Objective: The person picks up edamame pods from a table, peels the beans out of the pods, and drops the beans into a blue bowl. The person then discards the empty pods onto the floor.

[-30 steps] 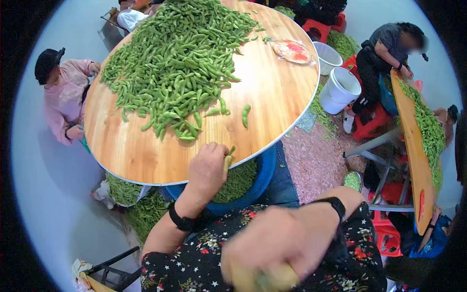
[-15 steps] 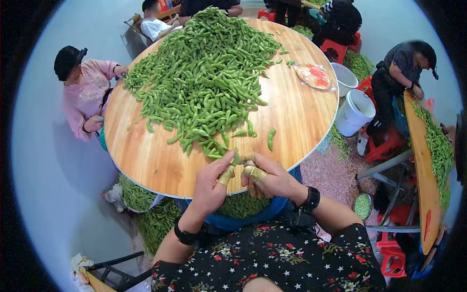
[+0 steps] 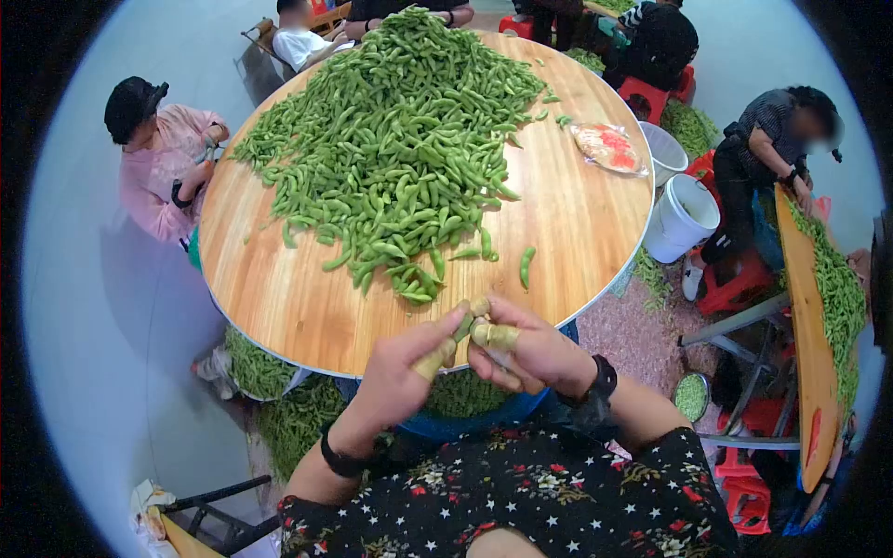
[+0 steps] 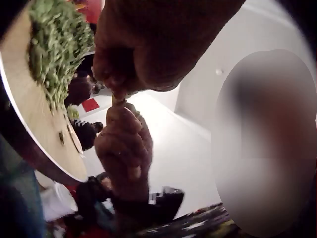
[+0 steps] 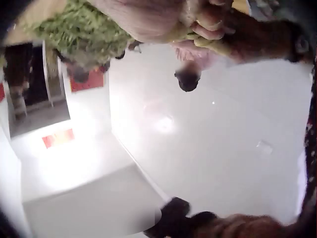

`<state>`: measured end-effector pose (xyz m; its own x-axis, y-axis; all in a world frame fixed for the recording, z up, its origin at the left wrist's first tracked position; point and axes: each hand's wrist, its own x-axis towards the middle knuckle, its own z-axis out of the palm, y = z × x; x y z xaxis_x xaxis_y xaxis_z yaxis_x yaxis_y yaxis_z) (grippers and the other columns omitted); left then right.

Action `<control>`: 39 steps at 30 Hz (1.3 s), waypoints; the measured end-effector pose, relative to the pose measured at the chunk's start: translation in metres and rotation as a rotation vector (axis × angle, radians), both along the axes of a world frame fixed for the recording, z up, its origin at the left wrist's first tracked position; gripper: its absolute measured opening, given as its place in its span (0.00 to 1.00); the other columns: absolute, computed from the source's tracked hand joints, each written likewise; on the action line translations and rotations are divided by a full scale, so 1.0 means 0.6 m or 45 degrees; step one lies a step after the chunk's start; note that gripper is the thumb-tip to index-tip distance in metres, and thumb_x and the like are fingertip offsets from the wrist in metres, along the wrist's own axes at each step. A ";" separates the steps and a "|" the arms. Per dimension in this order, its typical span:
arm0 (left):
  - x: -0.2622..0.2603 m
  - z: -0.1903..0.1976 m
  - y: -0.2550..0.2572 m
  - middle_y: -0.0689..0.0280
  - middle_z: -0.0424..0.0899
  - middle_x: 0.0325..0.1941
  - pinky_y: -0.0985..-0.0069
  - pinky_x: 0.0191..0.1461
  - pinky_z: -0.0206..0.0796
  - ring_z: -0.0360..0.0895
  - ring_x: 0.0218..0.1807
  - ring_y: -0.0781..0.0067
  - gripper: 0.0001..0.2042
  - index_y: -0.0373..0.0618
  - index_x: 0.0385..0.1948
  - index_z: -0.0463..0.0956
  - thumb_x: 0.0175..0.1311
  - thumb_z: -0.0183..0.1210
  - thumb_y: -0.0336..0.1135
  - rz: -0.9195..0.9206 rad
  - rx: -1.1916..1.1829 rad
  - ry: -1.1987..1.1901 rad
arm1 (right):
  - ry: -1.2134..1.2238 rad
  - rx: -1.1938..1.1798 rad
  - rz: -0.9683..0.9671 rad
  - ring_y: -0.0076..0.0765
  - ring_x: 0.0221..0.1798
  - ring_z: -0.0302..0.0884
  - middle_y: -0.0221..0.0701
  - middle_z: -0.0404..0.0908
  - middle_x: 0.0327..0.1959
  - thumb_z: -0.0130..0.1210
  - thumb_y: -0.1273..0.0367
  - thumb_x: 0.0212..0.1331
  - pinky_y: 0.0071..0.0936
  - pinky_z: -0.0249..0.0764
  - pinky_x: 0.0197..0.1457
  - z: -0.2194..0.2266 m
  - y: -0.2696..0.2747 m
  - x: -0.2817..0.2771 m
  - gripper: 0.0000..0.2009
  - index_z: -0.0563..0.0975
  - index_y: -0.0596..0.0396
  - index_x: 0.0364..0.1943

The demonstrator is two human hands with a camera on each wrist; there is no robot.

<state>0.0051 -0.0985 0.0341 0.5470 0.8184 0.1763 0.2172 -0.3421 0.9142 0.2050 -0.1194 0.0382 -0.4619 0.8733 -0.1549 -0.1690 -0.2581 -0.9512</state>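
Note:
Close in front of the table's near edge, both hands meet at a green edamame pod [image 3: 464, 325]. My left hand [image 3: 395, 377] pinches the pod between thumb and fingers. On the other side my right hand [image 3: 532, 352] has its thumb and curled fingers at the pod's end, partly hiding it. Yellowish covers wrap both thumbs and a right fingertip. A large heap of edamame pods [image 3: 400, 158] covers much of the round wooden table [image 3: 307, 321]; a single pod [image 3: 527, 268] lies apart from it. In the left wrist view, the right hand [image 4: 126, 144] meets the left fingers.
Beneath the table edge sits a blue tub [image 3: 521, 409] with green contents. A plastic packet [image 3: 608, 149] lies at the table's right. White buckets [image 3: 682, 220] stand beyond it. Other people sit around, one in pink [image 3: 167, 172] at left. A second table [image 3: 805, 372] holds more pods.
A second ago the hands were apart, the right one blurred near the body. They came together at the table edge, and have since shifted slightly down, toward the body, with the pod between them.

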 end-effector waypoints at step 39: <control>0.070 -0.074 0.057 0.54 0.80 0.30 0.66 0.36 0.70 0.79 0.34 0.54 0.09 0.39 0.37 0.76 0.53 0.57 0.26 0.440 0.518 0.086 | -0.572 0.571 -0.516 0.50 0.28 0.76 0.45 0.75 0.23 0.45 0.68 0.61 0.39 0.69 0.32 -0.094 0.052 -0.019 0.07 0.68 0.60 0.34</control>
